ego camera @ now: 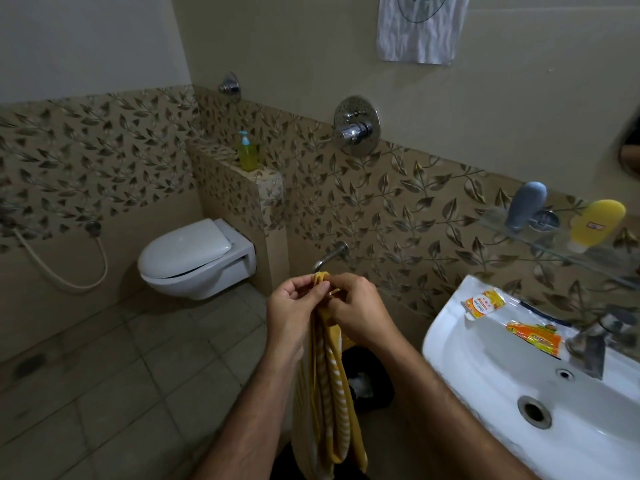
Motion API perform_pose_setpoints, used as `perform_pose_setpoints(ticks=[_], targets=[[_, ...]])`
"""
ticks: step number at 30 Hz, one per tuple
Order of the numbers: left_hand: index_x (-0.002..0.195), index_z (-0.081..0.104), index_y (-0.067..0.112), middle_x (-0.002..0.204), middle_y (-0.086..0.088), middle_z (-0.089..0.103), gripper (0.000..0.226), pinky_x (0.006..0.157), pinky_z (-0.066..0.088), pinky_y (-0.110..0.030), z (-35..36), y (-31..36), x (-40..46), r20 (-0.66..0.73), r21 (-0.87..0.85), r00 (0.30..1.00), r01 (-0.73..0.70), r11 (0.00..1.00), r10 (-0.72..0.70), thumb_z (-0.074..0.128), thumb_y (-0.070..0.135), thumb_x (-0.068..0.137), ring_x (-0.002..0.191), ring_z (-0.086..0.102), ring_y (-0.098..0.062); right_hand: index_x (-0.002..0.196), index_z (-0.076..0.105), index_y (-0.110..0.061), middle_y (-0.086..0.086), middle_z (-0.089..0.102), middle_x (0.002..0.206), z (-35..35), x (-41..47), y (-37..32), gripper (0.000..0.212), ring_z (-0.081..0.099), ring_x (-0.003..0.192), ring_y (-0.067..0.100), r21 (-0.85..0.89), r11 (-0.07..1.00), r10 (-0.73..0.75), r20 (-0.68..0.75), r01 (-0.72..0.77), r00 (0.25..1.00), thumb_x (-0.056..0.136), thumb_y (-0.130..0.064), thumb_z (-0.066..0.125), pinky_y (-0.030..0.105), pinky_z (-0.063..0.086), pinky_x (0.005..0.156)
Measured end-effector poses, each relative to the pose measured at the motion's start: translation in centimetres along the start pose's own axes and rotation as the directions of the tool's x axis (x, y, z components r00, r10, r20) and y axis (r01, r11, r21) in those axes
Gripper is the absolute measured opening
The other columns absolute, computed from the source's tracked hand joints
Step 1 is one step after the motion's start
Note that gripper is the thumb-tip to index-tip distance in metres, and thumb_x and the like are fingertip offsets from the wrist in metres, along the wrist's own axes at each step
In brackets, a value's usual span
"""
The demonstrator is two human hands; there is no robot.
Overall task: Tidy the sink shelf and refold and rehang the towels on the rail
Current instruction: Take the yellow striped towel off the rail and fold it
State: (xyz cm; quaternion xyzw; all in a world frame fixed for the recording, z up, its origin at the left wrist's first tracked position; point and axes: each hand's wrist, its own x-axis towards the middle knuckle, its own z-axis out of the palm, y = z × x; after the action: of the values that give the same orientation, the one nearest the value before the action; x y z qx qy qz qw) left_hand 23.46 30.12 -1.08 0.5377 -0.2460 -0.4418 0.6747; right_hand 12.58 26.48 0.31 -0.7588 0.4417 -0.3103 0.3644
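Lower centre of the frame: left hand (pixel 294 310) and right hand (pixel 356 311) side by side, fingers of both pinched shut on the top edge of a yellow towel (pixel 330 393). Bunched at the fingertips, hanging straight down in long folds (white stripes on one fold) to the bottom edge of the frame. Just above the hands, a chrome wall spout (pixel 329 256); touching the towel or not, cannot tell.

Right of the frame: white sink (pixel 450 362), with two orange-and-yellow sachets (pixel 485 303) lying on its back ledge left of the tap (pixel 595 337). Above the sink, at the right edge, a glass shelf (pixel 540 240) with a grey bottle (pixel 524 206) and a yellow bottle (pixel 597 221), both standing cap-down and apart.

Top centre-right: a white cloth (pixel 420 27) hanging flat against the wall. Left of centre: white toilet (pixel 194 258), lid down, and on the tiled ledge above it a green pump bottle (pixel 247 152).
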Motion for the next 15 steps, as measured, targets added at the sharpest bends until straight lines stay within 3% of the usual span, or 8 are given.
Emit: perform_pose_setpoints(ticks=[4, 7, 11, 15], targets=[[0.094, 0.070, 0.010, 0.087, -0.005, 0.075, 0.016, 0.063, 0.053, -0.018, -0.4, 0.4, 0.6, 0.043, 0.057, 0.994, -0.100, 0.993, 0.097, 0.070, -0.002, 0.083, 0.078, 0.071, -0.011, 0.130, 0.062, -0.015, 0.002, 0.065, 0.118, -0.7, -0.5, 0.1, 0.050, 0.073, 0.088, 0.019, 0.255, 0.964, 0.050, 0.100, -0.074, 0.994, 0.085, 0.004, 0.052, 0.039, 0.062, 0.067], [0.092, 0.069, 0.011, 0.083, -0.003, 0.073, 0.017, 0.063, 0.053, -0.017, -0.9, 1.2, 1.3, 0.088, 0.107, 0.985, -0.155, 0.982, 0.146, 0.066, -0.005, 0.084, 0.075, 0.070, -0.008, 0.125, 0.066, -0.019, -0.001, 0.071, 0.110, -1.8, -0.8, 0.1, 0.043, 0.073, 0.087, 0.015, 0.350, 0.934, 0.049, 0.092, -0.078, 0.995, 0.087, 0.001, 0.058, 0.033, 0.060, 0.062], [0.090, 0.068, 0.011, 0.079, -0.001, 0.071, 0.022, 0.064, 0.053, -0.018, -1.2, 2.5, 2.0, 0.195, 0.176, 0.967, -0.201, 0.964, 0.166, 0.063, -0.009, 0.084, 0.072, 0.068, -0.007, 0.109, 0.065, -0.031, -0.008, 0.067, 0.104, -2.9, 0.0, 1.6, 0.031, 0.071, 0.078, 0.014, 0.247, 0.959, 0.174, -0.119, -0.140, 0.978, 0.084, -0.016, 0.074, 0.036, 0.061, 0.066], [0.086, 0.069, 0.015, 0.081, 0.000, 0.071, 0.021, 0.066, 0.054, -0.019, -1.1, 3.5, 2.5, 0.279, 0.284, 0.940, -0.274, 0.919, 0.195, 0.066, -0.006, 0.083, 0.077, 0.068, -0.009, 0.108, 0.066, -0.032, -0.013, 0.064, 0.107, -3.1, 0.3, 2.3, 0.036, 0.063, 0.093, 0.008, 0.082, 0.982, 0.166, 0.088, -0.173, 0.982, 0.076, -0.031, 0.081, 0.036, 0.058, 0.082]])
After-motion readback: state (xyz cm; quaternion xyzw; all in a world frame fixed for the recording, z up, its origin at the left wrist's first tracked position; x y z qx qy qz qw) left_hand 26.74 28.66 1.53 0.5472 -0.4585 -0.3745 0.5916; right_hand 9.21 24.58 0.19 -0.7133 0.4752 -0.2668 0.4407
